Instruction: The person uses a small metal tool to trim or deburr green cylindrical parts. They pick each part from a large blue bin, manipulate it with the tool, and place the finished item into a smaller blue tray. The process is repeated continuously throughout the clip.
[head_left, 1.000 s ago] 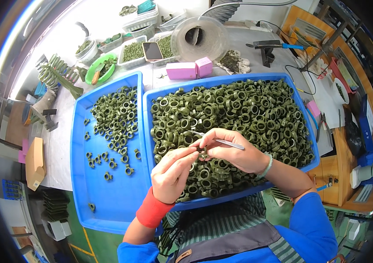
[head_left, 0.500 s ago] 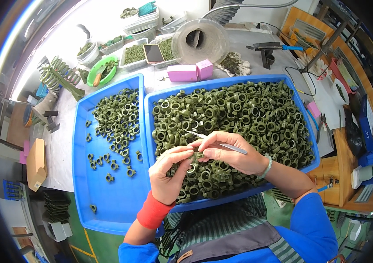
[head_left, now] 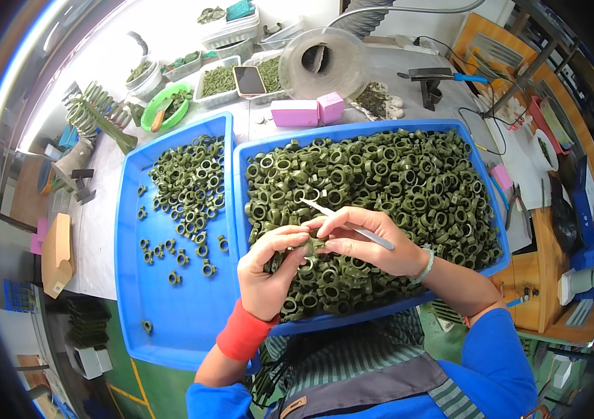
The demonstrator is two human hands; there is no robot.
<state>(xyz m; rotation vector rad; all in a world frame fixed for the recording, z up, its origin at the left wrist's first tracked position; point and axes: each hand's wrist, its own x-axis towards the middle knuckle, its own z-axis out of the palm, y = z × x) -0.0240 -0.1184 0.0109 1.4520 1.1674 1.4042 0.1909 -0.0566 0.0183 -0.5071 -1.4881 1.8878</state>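
Note:
Above the right-hand blue tray (head_left: 500,264), my hands meet around one dark green ring-shaped part (head_left: 317,246). The fingertips of my left hand (head_left: 263,278) pinch it and cover much of it. My right hand (head_left: 375,246) has its thumb and fingers closed at the part's other side. Across that hand lies a slim silver pointed tool (head_left: 370,235), its tip aimed up and to the left, clear of the part. Beneath my hands the tray is heaped with similar green ring parts (head_left: 409,188).
A second blue tray (head_left: 178,318) stands at left with a looser pile of green rings (head_left: 199,171). Behind are pink blocks (head_left: 294,113), a phone (head_left: 249,81) on tubs of small green pieces, a clear funnel-like hood (head_left: 339,64) and a green bowl (head_left: 177,112). Pliers (head_left: 518,199) lie at right.
My hands stay together over the tray with the same tool and part; the fingers have shifted slightly and more of the green part shows. The whole view has moved a little.

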